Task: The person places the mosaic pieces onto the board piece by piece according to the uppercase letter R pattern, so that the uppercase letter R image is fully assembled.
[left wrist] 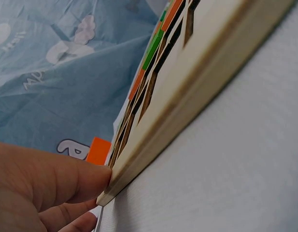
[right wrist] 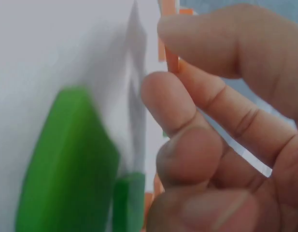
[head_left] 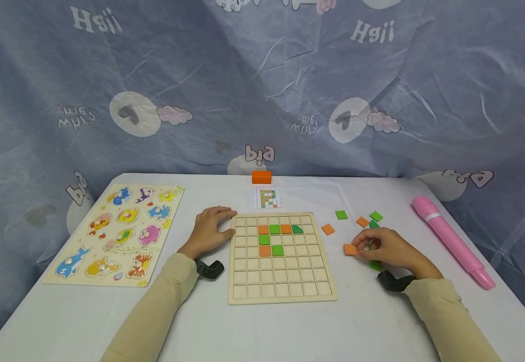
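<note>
A wooden grid board (head_left: pixel 283 290) lies flat on the table, with several orange and green tiles set in its upper cells. My left hand (head_left: pixel 210 229) rests at the board's upper left edge, index finger near the corner; its thumb (left wrist: pixel 81 180) touches the rim in the left wrist view. Over the table to the right of the board, my right hand (head_left: pixel 391 246) pinches an orange square tile (head_left: pixel 350 250) between thumb and fingers. Below that hand in the right wrist view are green tiles (right wrist: pixel 66 169), partly covered by it in the head view.
Loose tiles, among them an orange one (head_left: pixel 328 229) and a green one (head_left: pixel 341 214), lie right of the board. Behind the board are a pattern card (head_left: pixel 267 197) and an orange block (head_left: pixel 261 177). A sea-animal puzzle (head_left: pixel 122 226) lies left, a pink microphone-shaped object (head_left: pixel 454 244) right.
</note>
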A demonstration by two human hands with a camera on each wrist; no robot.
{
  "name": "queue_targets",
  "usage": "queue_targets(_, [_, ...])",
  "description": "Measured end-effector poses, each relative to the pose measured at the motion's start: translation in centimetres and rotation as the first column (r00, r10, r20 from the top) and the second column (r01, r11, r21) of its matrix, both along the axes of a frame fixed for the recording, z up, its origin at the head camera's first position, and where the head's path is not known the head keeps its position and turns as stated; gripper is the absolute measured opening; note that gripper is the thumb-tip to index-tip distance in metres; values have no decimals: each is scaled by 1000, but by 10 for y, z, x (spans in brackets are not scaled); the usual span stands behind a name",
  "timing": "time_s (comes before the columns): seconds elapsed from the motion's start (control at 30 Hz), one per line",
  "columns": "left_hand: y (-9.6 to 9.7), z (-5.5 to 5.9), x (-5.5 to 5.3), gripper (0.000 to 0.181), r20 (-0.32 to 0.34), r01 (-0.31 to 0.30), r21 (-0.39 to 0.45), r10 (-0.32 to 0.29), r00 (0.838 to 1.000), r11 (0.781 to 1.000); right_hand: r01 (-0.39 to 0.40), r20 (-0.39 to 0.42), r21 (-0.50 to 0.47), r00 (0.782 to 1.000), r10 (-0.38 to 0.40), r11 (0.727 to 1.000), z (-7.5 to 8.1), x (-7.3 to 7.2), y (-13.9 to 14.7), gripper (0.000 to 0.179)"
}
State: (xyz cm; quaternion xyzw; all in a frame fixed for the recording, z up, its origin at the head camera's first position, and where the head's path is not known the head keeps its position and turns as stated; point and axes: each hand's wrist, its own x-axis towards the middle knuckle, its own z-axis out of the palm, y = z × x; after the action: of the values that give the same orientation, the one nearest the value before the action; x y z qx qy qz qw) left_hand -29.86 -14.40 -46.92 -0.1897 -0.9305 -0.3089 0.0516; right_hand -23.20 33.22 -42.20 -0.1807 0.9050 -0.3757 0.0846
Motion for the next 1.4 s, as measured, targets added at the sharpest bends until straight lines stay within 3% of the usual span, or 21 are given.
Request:
queue_targets(0.67, [-1, -1, 1, 52, 10, -7, 1, 7, 1000, 1000, -128, 32, -149, 990, 135, 980, 3, -11, -58, 21])
queue_targets(1.1, [1, 3, 2, 51, 11, -5, -3, 5, 1000, 1000, -168, 55, -147, 982, 178, 975, -2, -27, -89, 22])
queue_targets(1.4, [0, 2, 1, 50, 1, -3, -2, 3, 1000, 1000, -206, 29, -119, 977, 211, 971, -4, -32, -104, 18])
